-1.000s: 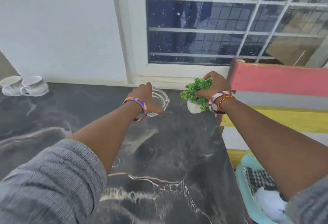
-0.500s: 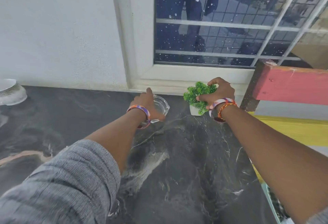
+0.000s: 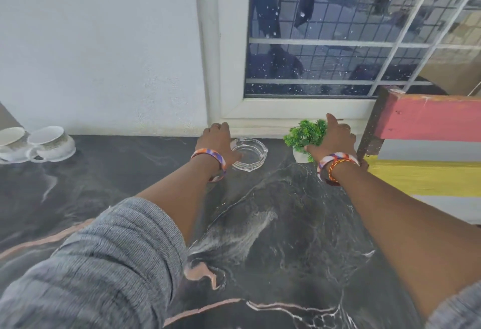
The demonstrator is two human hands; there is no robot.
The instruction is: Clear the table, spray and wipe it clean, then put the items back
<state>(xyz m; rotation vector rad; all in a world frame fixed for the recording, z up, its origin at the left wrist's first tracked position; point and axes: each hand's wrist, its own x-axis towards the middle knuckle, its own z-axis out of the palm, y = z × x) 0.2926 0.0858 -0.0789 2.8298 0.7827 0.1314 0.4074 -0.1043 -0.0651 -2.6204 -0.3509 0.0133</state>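
Observation:
A clear glass ashtray (image 3: 250,154) rests on the dark marble table (image 3: 273,237) near the back edge, below the window. My left hand (image 3: 216,142) is on its left rim, with the thumb inside the rim and the fingers curled behind it. A small green plant in a white pot (image 3: 303,138) stands to the right of the ashtray. Against the plant's right side lies my right hand (image 3: 334,138), its fingers spread and the index finger lifted off the leaves.
Two white cups (image 3: 49,143) lie on the table at the far left by the wall. A pink, grey and yellow painted wooden piece (image 3: 426,146) borders the table's right edge. The white window frame (image 3: 260,117) runs just behind the items.
My right hand's fingers have opened off the plant, which now stands on the table. The ashtray sits flat with my left hand still on its rim. The view has shifted left, showing the cups.

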